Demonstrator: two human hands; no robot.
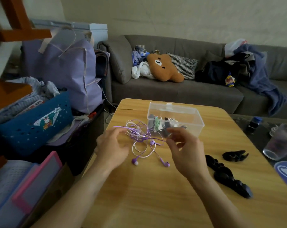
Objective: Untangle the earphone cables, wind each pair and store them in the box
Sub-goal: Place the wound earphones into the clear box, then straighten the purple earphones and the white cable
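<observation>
A tangle of purple earphone cables (140,137) hangs between my hands above the wooden table (156,186). Two purple earbuds (135,161) rest on the table below it, a third dangles in the middle. My left hand (112,146) holds the loops at the left side with curled fingers. My right hand (183,146) pinches a purple strand at the right. Behind the tangle stands a clear plastic box (177,112), lid open, with several wound earphones inside.
Two black hair claws (228,175) lie on the table at the right, with a glass mug (278,142) and a small dark bottle (254,124) beyond. A blue basket (32,124) and bags crowd the left. A grey sofa (172,91) stands behind.
</observation>
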